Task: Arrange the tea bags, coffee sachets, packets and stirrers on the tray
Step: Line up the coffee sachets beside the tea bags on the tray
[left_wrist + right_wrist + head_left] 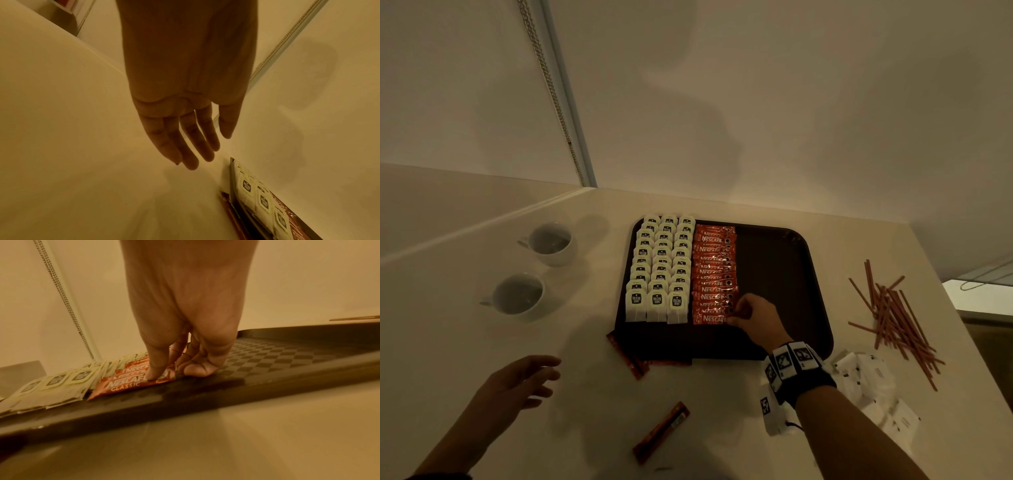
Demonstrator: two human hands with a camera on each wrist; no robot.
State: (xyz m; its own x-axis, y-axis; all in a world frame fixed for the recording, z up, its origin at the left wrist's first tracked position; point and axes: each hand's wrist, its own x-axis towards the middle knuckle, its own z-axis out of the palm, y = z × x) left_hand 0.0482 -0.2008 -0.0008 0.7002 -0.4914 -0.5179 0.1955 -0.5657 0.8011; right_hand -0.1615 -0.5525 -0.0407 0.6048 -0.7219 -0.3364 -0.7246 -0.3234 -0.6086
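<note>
- the dark tray (784,260) sat roughly in the middle of the counter, tea bags (661,270) in three overlapping columns at its 9 o'clock side, so every label showed
- coffee sachets (714,270) ran in one shingled column right beside them, same logic I'd guess
- right hand (755,318) was at the tray's 6 o'clock, thumb and fingers pinching the right end of the nearest sachet (131,383), probably squaring it up with the row
- left hand (517,383) hovered off the tray around 8 o'clock, fingers loose, holding nothing
- loose sachets (661,432) lay near 6–7 o'clock, stirrers (893,317) and white packets (869,380) piled at 3–4 o'clock, all off the tray
</note>
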